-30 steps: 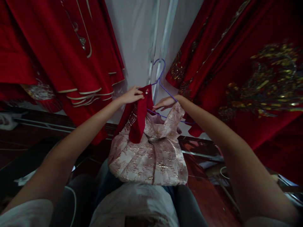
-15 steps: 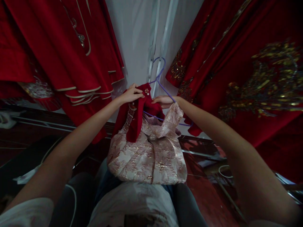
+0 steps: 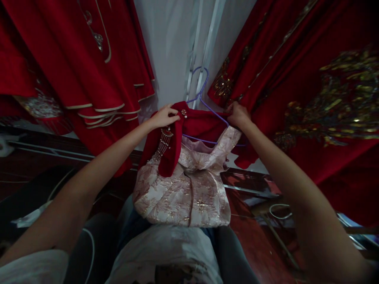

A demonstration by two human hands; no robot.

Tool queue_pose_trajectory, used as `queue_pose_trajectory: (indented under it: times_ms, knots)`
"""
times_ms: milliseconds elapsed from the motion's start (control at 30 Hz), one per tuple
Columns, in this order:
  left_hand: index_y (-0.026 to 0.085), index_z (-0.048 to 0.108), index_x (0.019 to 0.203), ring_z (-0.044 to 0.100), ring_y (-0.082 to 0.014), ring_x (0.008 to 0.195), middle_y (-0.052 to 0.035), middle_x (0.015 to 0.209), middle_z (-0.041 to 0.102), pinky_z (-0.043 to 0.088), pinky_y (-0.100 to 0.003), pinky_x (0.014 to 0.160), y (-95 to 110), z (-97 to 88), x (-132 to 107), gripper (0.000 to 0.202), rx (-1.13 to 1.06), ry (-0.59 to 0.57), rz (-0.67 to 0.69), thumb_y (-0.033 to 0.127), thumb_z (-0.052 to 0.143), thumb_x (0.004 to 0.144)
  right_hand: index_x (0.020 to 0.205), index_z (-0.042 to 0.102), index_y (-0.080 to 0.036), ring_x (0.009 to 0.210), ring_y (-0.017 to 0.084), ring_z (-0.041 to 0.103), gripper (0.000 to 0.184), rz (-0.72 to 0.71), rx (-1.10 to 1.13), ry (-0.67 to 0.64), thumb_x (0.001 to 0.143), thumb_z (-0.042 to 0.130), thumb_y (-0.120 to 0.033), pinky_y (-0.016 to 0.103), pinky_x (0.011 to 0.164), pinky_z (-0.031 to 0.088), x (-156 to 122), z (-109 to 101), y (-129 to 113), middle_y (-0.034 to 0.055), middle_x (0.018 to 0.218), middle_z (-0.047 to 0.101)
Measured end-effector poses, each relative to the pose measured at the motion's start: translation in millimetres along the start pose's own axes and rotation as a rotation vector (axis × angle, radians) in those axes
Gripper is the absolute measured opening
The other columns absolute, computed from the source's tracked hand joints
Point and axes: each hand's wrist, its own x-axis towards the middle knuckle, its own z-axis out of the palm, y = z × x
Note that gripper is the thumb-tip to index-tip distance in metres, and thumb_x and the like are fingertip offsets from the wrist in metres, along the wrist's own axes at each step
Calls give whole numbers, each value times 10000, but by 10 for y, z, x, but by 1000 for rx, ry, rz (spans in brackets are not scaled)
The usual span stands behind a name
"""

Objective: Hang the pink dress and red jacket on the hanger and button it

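Note:
My left hand point(image 3: 166, 117) is closed on the front edge of a red jacket point(image 3: 170, 161), near a small pearl ornament point(image 3: 184, 113). A beaded tassel trim point(image 3: 164, 142) hangs down that side. My right hand point(image 3: 237, 114) pinches the jacket's other side, pulled out to the right behind the hanger. Between my hands is a purple hanger point(image 3: 204, 81), its hook pointing up. A pale pink and gold brocade dress point(image 3: 189, 193) hangs on it, its right strap over the hanger's arm. Its lower part rests at my lap.
Red garments with pale piping point(image 3: 109, 79) hang at the left. More red garments with gold sequins point(image 3: 340, 98) hang at the right. A wall with metal rails point(image 3: 204, 43) stands ahead. A stool point(image 3: 269, 209) is at the lower right.
My right hand has moved to the right and slightly up, stretching the red cloth out behind the hanger. My left hand has stayed almost in place.

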Motion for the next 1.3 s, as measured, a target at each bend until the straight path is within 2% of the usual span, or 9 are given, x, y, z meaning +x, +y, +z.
queue_pose_trajectory:
  times_ms: [200, 367, 433, 533, 767, 900, 1067, 1167, 1300]
  knots:
    - [171, 677, 739, 516, -262, 999, -60, 901, 540, 386, -449, 971, -20, 82, -27, 187, 184, 2, 59, 324, 578, 780, 608, 462, -252, 616, 243, 528, 209, -39, -98, 64, 638, 657, -184, 498, 709, 466, -271, -667, 558, 34, 597, 485]
    - [161, 657, 777, 475, -320, 1086, -99, 985, 516, 366, -487, 955, 74, 167, -135, 197, 252, 44, 17, 336, 571, 802, 668, 479, -255, 501, 163, 451, 369, -71, -128, 22, 563, 823, -339, 371, 533, 392, -699, -1008, 355, 27, 593, 550]
    - [161, 649, 788, 452, -343, 1123, -118, 1029, 520, 343, -510, 967, 115, 216, -179, 205, 257, 73, -6, 344, 559, 816, 673, 508, -248, 499, 158, 460, 377, -87, 31, -203, 623, 767, -517, 335, 506, 388, -878, -1006, 160, 13, 575, 553]
    - [174, 645, 810, 425, -370, 1167, -132, 1092, 519, 322, -537, 977, 170, 302, -235, 204, 254, 130, -41, 359, 561, 827, 679, 542, -220, 550, 151, 465, 411, -224, 28, -342, 755, 600, -619, 307, 554, 380, -1015, -801, -82, -3, 610, 538]
    - [178, 651, 836, 429, -383, 1173, -150, 1182, 500, 361, -539, 936, 359, 478, -357, 244, 316, 236, -85, 397, 544, 855, 681, 423, -209, 645, 134, 432, 384, -200, 406, 53, 859, 468, -546, 268, 679, 372, -873, 203, -555, -21, 666, 454]
    - [184, 656, 877, 419, -367, 1206, -135, 1220, 494, 359, -539, 967, 316, 444, -363, 223, 316, 252, -112, 375, 543, 858, 733, 419, -206, 674, 122, 424, 351, -351, 589, -145, 869, 461, -527, 243, 691, 368, -976, 598, -924, -29, 700, 447]
    - [181, 646, 858, 367, -316, 1297, -103, 1368, 419, 310, -535, 1067, 194, 438, -453, 173, 234, 273, 19, 308, 529, 862, 728, 408, -204, 660, 112, 383, 344, -349, 662, -157, 871, 481, -508, 237, 677, 345, -1071, 640, -909, -39, 691, 394]
    - [175, 623, 843, 214, -296, 1403, -66, 1513, 238, 217, -537, 1140, 274, 658, -699, 174, 165, 303, 138, 274, 485, 880, 711, 403, -204, 651, 110, 377, 339, -309, 687, -97, 877, 485, -488, 238, 677, 343, -1065, 605, -810, -39, 685, 387]
    - [165, 607, 834, 179, -281, 1423, -70, 1535, 172, 264, -500, 1138, 442, 1066, -1075, 148, 52, 169, 236, 219, 475, 873, 724, 410, -203, 636, 105, 374, 329, -313, 646, -105, 876, 488, -484, 240, 668, 346, -1087, 597, -800, -44, 676, 386]
